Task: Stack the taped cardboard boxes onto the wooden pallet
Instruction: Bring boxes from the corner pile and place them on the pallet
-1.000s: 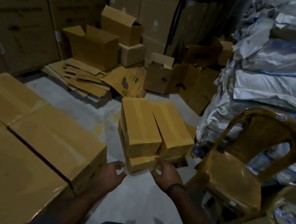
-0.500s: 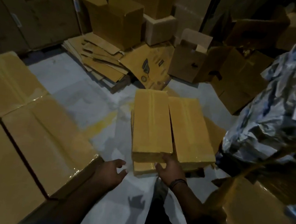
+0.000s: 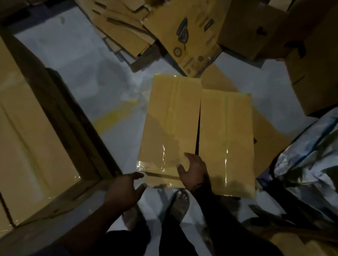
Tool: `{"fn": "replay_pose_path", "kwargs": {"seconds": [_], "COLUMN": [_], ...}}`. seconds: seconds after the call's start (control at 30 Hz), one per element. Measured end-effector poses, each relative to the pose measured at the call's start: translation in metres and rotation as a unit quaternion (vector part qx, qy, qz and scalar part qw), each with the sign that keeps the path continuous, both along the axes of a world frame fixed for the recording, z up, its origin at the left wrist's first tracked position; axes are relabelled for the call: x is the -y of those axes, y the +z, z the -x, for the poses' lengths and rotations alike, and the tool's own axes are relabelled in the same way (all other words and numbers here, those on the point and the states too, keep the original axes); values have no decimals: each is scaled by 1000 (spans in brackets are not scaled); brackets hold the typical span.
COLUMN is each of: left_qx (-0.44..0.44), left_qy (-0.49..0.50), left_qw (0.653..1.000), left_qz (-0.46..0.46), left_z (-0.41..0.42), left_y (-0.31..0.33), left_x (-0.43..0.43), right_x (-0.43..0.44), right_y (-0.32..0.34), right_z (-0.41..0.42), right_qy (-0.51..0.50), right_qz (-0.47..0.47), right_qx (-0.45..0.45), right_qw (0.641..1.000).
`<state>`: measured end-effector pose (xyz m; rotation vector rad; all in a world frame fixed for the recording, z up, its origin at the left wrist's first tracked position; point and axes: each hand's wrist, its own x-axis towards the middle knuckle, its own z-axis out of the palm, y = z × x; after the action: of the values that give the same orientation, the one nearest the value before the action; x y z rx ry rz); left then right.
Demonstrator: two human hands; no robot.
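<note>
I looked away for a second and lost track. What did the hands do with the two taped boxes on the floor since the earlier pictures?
The right hand moved forward onto the near end of the left tan taped cardboard box, at the seam beside the right tan taped cardboard box. The left hand stayed open just short of the boxes, touching nothing. The head leaned over them. Both boxes lie where they were, side by side.

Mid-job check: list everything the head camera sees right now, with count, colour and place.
taped boxes: two on top, tan, centre floor, side by side, atop more boxes
large taped boxes: several, tan, left
flattened cardboard: pile, brown, top centre
open cartons: several, brown, top right
plastic-wrapped bundles: stack, silvery-blue, right
floor: grey, yellow mark
left hand: open, near the boxes' front edge
right hand: open, on the two boxes' near ends
</note>
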<state>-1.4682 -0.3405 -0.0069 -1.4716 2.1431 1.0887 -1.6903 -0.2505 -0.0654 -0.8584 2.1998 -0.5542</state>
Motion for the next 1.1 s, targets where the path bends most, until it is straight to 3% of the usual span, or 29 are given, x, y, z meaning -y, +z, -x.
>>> {"fn": "replay_pose_path", "kwargs": {"seconds": [0.1,0.2,0.4,0.5,0.6,0.73,0.87,0.97,1.1], "left_qx": [-6,-13,33,24,-2,-20,-19,-16,-29], "left_qy": [15,6,-32,-20,10,36,39,16,36], "left_qw": [1000,1000,997,998,1000,999,999,1000,999], "left_qz": [-10,18,70,50,29,16,-9,1,23], "left_z": [29,57,104,115,121,122,125,121,106], "left_y": [-41,-91,-182,-215,-241,-251,-244,-224,-175], "left_x": [21,55,121,142,150,152,156,158,146], "right_x": [18,41,82,89,87,96,114,119,118], "right_y": [-34,-80,-170,-201,-221,-217,-232,-194,-118], "right_z": [26,52,88,93,90,77,86,86,74], "right_qy": [-49,-58,-2,21,106,81,168,165,121], "right_qz": [7,-5,-34,-51,-49,-78,-142,-169,-72], "right_qx": [39,22,-71,-78,-148,-158,-149,-157,-200], "right_qw": [998,998,997,995,982,981,964,959,970]}}
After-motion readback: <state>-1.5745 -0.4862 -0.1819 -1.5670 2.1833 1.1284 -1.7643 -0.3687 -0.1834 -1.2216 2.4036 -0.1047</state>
